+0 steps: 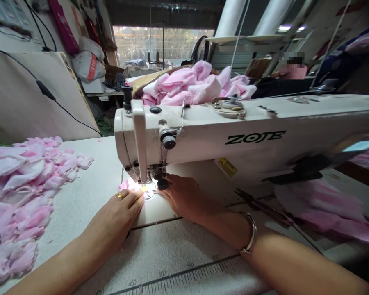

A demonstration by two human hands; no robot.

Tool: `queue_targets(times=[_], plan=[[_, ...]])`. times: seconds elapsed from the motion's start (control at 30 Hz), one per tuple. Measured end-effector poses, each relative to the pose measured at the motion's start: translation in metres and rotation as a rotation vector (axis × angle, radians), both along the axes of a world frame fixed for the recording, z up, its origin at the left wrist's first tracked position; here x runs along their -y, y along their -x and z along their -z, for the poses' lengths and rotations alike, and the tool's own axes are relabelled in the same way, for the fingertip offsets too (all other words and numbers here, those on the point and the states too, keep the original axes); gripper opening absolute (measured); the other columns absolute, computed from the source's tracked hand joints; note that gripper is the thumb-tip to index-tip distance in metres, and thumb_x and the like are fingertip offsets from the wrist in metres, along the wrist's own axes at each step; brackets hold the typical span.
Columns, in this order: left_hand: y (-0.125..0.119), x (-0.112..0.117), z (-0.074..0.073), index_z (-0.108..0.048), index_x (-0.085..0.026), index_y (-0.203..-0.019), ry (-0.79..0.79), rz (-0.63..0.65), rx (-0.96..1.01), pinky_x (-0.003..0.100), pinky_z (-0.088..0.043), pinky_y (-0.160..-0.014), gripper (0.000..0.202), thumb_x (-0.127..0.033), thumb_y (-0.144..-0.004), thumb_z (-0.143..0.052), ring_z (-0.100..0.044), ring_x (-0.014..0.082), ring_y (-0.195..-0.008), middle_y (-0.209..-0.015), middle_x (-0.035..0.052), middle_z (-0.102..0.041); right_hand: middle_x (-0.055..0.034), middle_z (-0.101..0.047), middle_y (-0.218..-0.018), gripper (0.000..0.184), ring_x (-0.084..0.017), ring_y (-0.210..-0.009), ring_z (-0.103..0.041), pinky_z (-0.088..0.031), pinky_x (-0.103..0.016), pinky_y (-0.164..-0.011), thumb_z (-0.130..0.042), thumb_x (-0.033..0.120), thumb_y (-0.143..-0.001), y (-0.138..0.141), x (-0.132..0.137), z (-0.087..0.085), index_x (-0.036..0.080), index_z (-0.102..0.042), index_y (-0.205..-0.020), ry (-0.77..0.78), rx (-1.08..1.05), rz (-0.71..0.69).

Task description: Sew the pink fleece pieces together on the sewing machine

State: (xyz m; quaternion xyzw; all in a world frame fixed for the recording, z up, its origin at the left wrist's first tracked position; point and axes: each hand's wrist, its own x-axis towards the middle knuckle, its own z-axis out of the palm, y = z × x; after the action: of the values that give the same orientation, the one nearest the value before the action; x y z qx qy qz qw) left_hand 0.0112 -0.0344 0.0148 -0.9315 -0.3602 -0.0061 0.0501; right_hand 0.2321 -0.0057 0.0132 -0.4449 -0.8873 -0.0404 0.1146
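Observation:
A white sewing machine (203,135) stands across the middle, its lamp lighting the needle area. My left hand (119,211), with a yellow ring, lies left of the needle plate (149,195), fingers pressed together at a small pink cloth piece (124,185). Glare washes out part of that cloth. From the right, my right hand (184,196) reaches up beside the presser foot area, fingers bent. Its fingertips are partly hidden behind a black knob (162,184), so whatever they hold does not show. A metal bangle circles the right wrist.
Pink cloth pieces (18,184) heap on the table's left side. More pink cloth (197,82) piles behind the machine, and a length (326,205) lies at right. Dark scissors (264,207) rest under the machine arm. A printed ruler (178,272) runs along the front. Another person (292,71) sits behind.

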Motion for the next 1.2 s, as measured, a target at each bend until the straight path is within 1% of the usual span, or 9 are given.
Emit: queue_targets(times=[0.17,0.33,0.47,0.53,0.7,0.9,1.0,1.1,1.2], plan=[[-0.003,-0.001,0.005,-0.046,-0.01,-0.129,-0.025,-0.051,-0.018,0.046,-0.044,-0.097,0.044,-0.006,-0.085,-0.043,-0.046,0.0283,-0.117,-0.125,0.0137,-0.055,-0.0032,-0.063,-0.092,0.013,-0.016,-0.077,-0.057,-0.029,-0.03,-0.053,-0.049,0.016,-0.091,0.001,-0.003,0.0,0.018,-0.06,-0.084,-0.026,-0.015,0.0],[-0.003,-0.005,0.012,-0.045,-0.011,-0.129,-0.083,-0.044,0.073,0.046,-0.046,-0.092,0.041,-0.005,-0.089,-0.036,-0.046,0.0278,-0.116,-0.124,0.0156,-0.053,-0.0039,-0.062,-0.089,0.012,-0.016,-0.074,-0.056,-0.028,-0.031,-0.052,-0.049,0.01,-0.087,0.003,-0.005,0.0,0.017,-0.059,-0.085,-0.051,-0.001,0.019],[-0.001,-0.008,0.01,-0.055,-0.013,-0.113,-0.075,-0.018,0.196,0.046,-0.046,-0.093,0.026,-0.014,-0.095,-0.035,-0.054,0.0233,-0.102,-0.111,0.0112,-0.061,-0.0044,-0.062,-0.091,0.013,-0.017,-0.077,-0.056,-0.029,-0.031,-0.053,-0.048,0.01,-0.089,-0.001,-0.006,0.0,0.016,-0.059,-0.086,-0.071,-0.007,-0.004],[0.0,-0.009,0.007,-0.056,-0.014,-0.109,-0.054,-0.024,0.247,0.045,-0.045,-0.095,0.025,-0.018,-0.097,-0.035,-0.054,0.0221,-0.101,-0.108,0.0093,-0.063,-0.0043,-0.062,-0.092,0.012,-0.017,-0.079,-0.056,-0.03,-0.03,-0.054,-0.048,0.014,-0.091,-0.006,-0.005,0.0,0.017,-0.059,-0.088,-0.087,-0.02,-0.024],[0.0,-0.008,0.006,-0.054,-0.017,-0.113,0.006,-0.036,0.295,0.043,-0.045,-0.095,0.025,-0.02,-0.098,-0.034,-0.052,0.0219,-0.108,-0.113,0.0076,-0.061,-0.0036,-0.061,-0.095,0.012,-0.017,-0.084,-0.055,-0.033,-0.03,-0.058,-0.05,0.026,-0.094,-0.016,0.003,-0.002,0.019,-0.059,-0.094,-0.094,-0.057,-0.084],[0.0,-0.008,0.008,-0.055,-0.016,-0.109,-0.027,-0.017,0.335,0.047,-0.042,-0.1,0.022,-0.02,-0.097,-0.036,-0.052,0.0213,-0.106,-0.112,0.008,-0.06,-0.005,-0.061,-0.097,0.016,-0.017,-0.085,-0.053,-0.029,-0.03,-0.055,-0.046,0.025,-0.096,-0.009,0.004,0.001,0.018,-0.06,-0.098,-0.113,0.01,-0.178],[-0.001,-0.008,0.008,-0.054,-0.016,-0.113,-0.035,-0.01,0.334,0.05,-0.039,-0.103,0.024,-0.019,-0.097,-0.036,-0.052,0.0209,-0.106,-0.113,0.008,-0.06,-0.0051,-0.061,-0.091,0.018,-0.017,-0.08,-0.053,-0.024,-0.03,-0.051,-0.044,0.025,-0.097,-0.004,0.003,0.002,0.018,-0.061,-0.095,-0.109,0.015,-0.185],[-0.002,-0.006,0.007,-0.053,-0.015,-0.115,-0.063,0.002,0.309,0.048,-0.04,-0.103,0.026,-0.017,-0.097,-0.035,-0.051,0.0206,-0.107,-0.116,0.0085,-0.058,-0.0044,-0.06,-0.084,0.02,-0.016,-0.073,-0.052,-0.019,-0.031,-0.049,-0.043,0.025,-0.097,-0.003,0.003,0.001,0.017,-0.06,-0.088,-0.09,0.034,-0.169],[-0.002,-0.005,0.005,-0.056,-0.014,-0.115,-0.164,-0.005,0.254,0.046,-0.042,-0.1,0.025,-0.019,-0.097,-0.039,-0.049,0.0226,-0.111,-0.116,0.0085,-0.058,-0.0034,-0.06,-0.086,0.018,-0.015,-0.071,-0.051,-0.02,-0.032,-0.049,-0.045,0.023,-0.096,-0.003,0.004,0.0,0.017,-0.059,-0.087,-0.056,0.051,-0.164]])
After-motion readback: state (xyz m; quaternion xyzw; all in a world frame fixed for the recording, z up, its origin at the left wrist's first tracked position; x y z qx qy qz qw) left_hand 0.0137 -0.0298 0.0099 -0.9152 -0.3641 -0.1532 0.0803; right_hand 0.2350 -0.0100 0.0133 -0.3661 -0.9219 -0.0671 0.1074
